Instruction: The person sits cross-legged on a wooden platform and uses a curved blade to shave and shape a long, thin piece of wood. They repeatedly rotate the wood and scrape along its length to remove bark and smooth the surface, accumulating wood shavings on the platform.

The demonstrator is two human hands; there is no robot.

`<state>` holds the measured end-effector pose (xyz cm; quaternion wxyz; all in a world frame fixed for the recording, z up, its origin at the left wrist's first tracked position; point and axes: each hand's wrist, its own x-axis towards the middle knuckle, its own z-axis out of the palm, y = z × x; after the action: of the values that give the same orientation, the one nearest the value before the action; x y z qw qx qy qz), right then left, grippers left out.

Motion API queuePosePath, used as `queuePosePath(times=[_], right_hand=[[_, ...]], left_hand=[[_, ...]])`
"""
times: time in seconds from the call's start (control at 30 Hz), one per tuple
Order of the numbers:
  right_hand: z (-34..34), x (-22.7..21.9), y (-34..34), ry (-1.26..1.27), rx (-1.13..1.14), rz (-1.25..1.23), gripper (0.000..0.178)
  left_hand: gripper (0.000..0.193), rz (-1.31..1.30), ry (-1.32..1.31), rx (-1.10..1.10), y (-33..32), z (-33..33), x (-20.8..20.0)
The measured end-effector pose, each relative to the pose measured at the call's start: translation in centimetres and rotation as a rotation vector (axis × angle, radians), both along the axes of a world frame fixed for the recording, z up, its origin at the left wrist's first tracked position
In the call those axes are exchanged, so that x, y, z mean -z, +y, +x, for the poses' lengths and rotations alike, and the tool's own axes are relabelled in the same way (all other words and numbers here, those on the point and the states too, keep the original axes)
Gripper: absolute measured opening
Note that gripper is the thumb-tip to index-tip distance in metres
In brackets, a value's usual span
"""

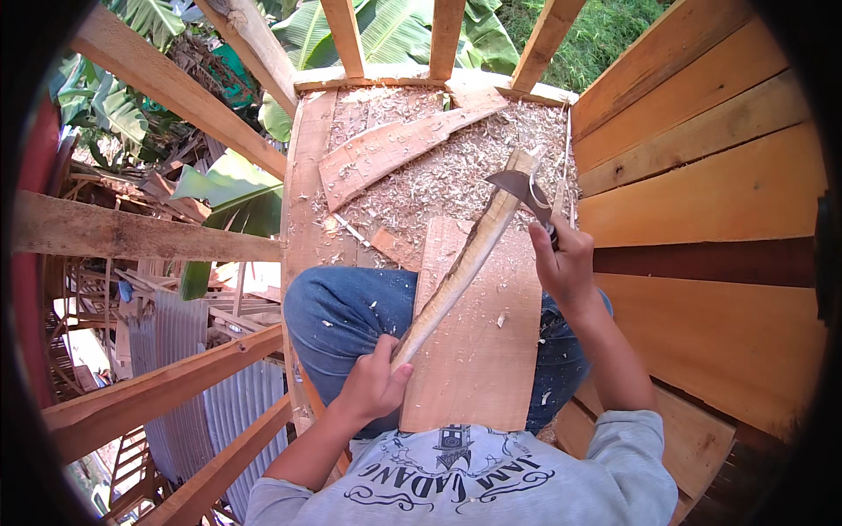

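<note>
My left hand [377, 384] is closed round the near end of a long, pale wooden stick [469, 267] with dark bark along one side. The stick slants away to the upper right, above a flat wooden board [478, 351] lying across my lap. My right hand [566, 259] grips the handle of a knife with a curved, dark blade [524, 188]. That blade crosses the stick near its far end and appears to touch it. Most of the knife's handle is hidden by my fingers.
Wood shavings [403, 197] cover the platform beyond my knees. A cut plank [395, 149] and a small wood piece [396, 248] lie among them. Wooden rails [149, 232] edge the left side, a plank wall [702, 193] the right. Corrugated sheets [246, 430] lie beyond the left rails.
</note>
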<state>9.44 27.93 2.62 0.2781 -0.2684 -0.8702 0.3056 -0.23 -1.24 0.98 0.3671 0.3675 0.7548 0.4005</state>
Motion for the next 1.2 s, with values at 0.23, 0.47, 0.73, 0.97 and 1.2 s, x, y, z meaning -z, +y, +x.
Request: queuePosePath(times=[0.23,0.47,0.73,0.97,1.2], right_hand=[[0.0,0.5,1.7,-0.058,-0.008,0.009,0.034],[0.2,0.7,3.1,-0.098,0.01,0.095,0.038],[-0.3,1.6,1.7,0.004,0.012,0.036,0.039],[-1.1,1.4,2.9,-0.02,0.004,0.058,0.042],[-0.1,0.8,5.3,0.014,0.071,-0.067,0.04]], left_hand=[[0.028,0.01,-0.001,-0.015,-0.1,0.2,0.0],[0.028,-0.001,0.006,-0.001,0.0,0.1,-0.2],[0.027,-0.024,-0.019,-0.027,0.1,0.1,-0.5],[0.026,-0.02,-0.012,-0.018,0.3,0.1,-0.9],[0.025,-0.029,-0.028,-0.004,-0.2,0.6,-0.5]])
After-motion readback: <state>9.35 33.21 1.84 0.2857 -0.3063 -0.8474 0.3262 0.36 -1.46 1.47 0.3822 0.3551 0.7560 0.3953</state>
